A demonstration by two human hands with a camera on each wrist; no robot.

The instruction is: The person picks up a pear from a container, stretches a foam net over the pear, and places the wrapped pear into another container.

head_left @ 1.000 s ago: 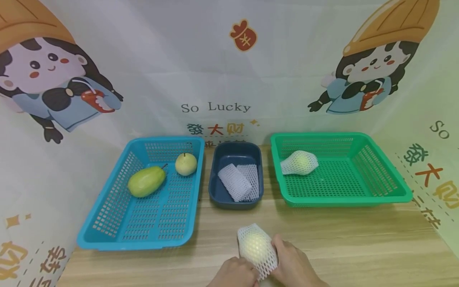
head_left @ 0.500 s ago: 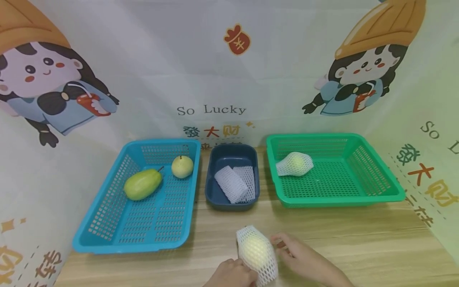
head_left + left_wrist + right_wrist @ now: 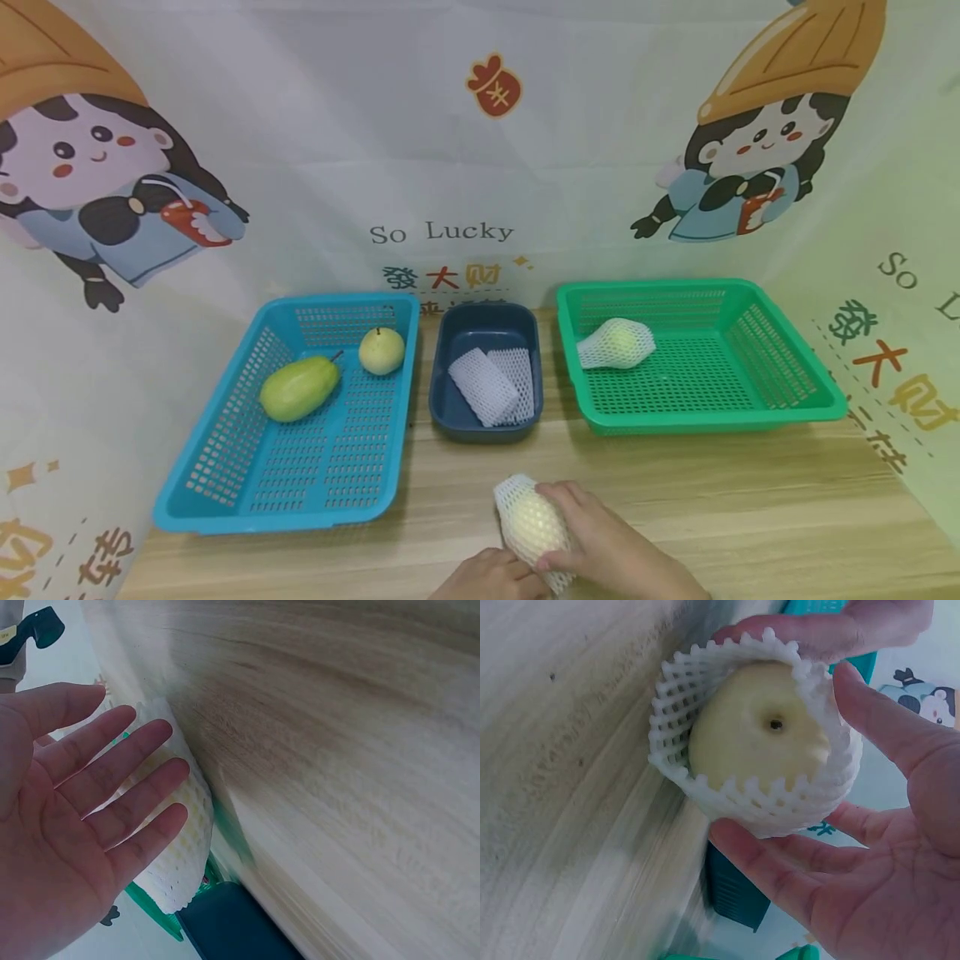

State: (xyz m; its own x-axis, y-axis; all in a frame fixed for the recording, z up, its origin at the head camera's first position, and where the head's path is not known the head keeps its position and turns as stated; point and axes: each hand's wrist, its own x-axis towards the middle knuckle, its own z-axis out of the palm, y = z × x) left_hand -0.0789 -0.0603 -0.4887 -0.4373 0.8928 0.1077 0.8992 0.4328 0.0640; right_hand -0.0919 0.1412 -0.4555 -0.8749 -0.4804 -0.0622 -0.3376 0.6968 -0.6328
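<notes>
A pale yellow pear [image 3: 534, 527] lies in a white foam net [image 3: 512, 490] close over the table, near its front edge. My right hand [image 3: 603, 542] holds it from the right, thumb and fingers round the net. The right wrist view shows the pear's dimpled end [image 3: 757, 712] framed by the net's jagged open rim [image 3: 671, 720]. My left hand [image 3: 491, 575] is at the net's lower left; in the left wrist view its fingers are loosely extended beside the net [image 3: 187, 847].
At the left stands a blue basket [image 3: 360, 425] with a green papaya-like fruit [image 3: 300, 389] and a bare pear [image 3: 381, 352]. A navy tub [image 3: 483, 434] with foam nets [image 3: 483, 386] is mid-back. The green basket [image 3: 712, 375] at right contains a netted pear [image 3: 621, 342].
My right hand came off the pear's right side half a second ago, fingers apart from it, and now holds the netted pear again, farther over it. The left hand stays by the net's lower end.
</notes>
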